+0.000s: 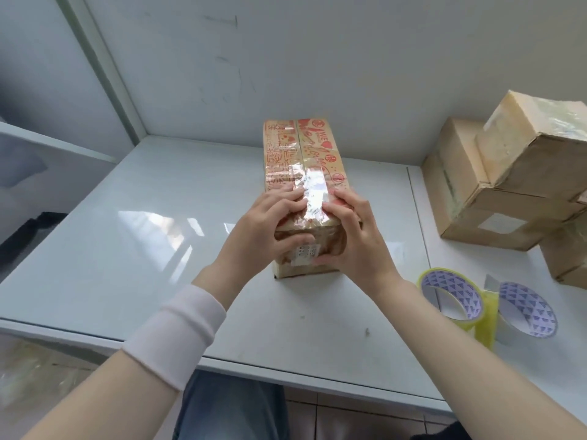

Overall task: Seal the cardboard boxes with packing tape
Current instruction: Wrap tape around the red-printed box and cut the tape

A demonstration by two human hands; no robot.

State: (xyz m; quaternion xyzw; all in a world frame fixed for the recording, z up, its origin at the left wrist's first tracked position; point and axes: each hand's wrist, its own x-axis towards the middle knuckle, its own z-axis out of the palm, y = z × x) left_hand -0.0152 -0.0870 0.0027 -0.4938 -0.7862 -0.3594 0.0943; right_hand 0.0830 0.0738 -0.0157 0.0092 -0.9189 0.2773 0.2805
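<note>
Clasping the near end of a long tan cardboard box printed in red, both hands sit side by side at the middle of the white glossy bench. The left hand has its fingers bent over the box's top edge and its thumb laid across the near end face. The right hand mirrors it, with fingers curled on top and thumb low on that same face. Between the two sets of fingertips runs a strip of clear packing tape, shiny and wrinkled, lying along the box's top seam and folding down over the near edge. A small white label shows on the end face between the thumbs.

A white fabric wristband wraps the left forearm. To the right on the bench lie two rolls of yellowish clear tape with purple triangle-patterned cores, the nearer roll touching the farther roll. Behind them, against the wall, stands a stack of plain brown cardboard boxes, well apart from the hands.
</note>
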